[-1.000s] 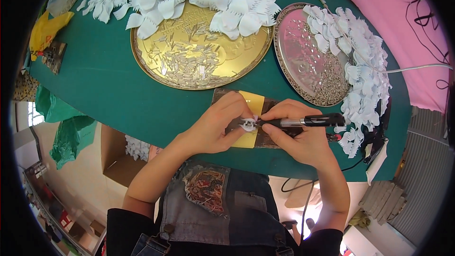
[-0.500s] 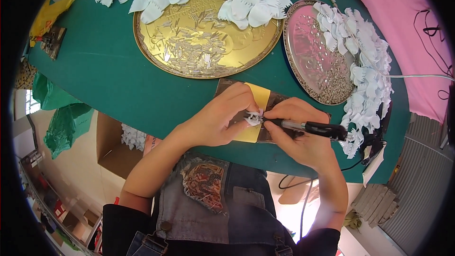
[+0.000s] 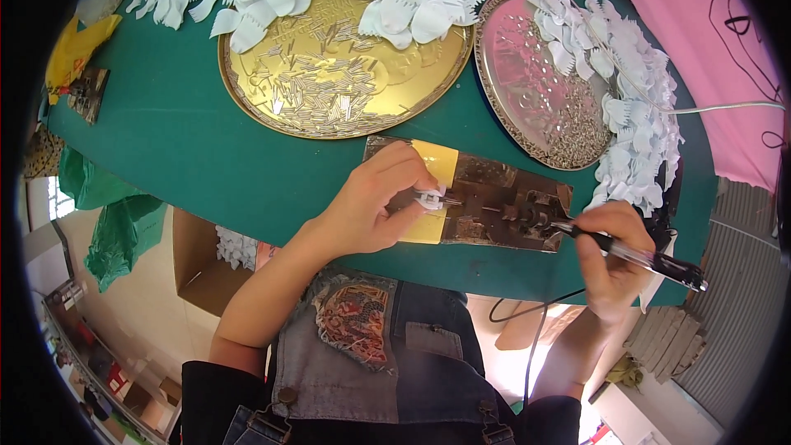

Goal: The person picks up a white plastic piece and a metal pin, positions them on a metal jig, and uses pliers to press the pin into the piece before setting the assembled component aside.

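My left hand (image 3: pixel 367 202) pinches a small white plastic piece (image 3: pixel 430 199) between thumb and forefinger, at the end of a thin metal rod. That rod belongs to a dark metal jig (image 3: pixel 486 175) with a yellow band (image 3: pixel 432 161) across it, lying on the table's near side. A black pen (image 3: pixel 634 255) with a silver barrel is gripped in my right hand (image 3: pixel 614 268). The pen's tip points left, at or very near the mechanism at the jig's right end; contact cannot be made out.
Beyond the jig stands a gold tray (image 3: pixel 247 119) with many metal pins. A silver tray (image 3: pixel 515 128) of small metal parts is right of it. Heaps of white plastic pieces (image 3: pixel 428 21) lie around both. A cable (image 3: pixel 709 109) crosses at right; a cardboard box (image 3: pixel 194 251) sits below the table's left edge.
My right hand has moved right with the pen, away from the white piece to the jig's right end. My left hand still pinches the white piece. The view has shifted slightly.
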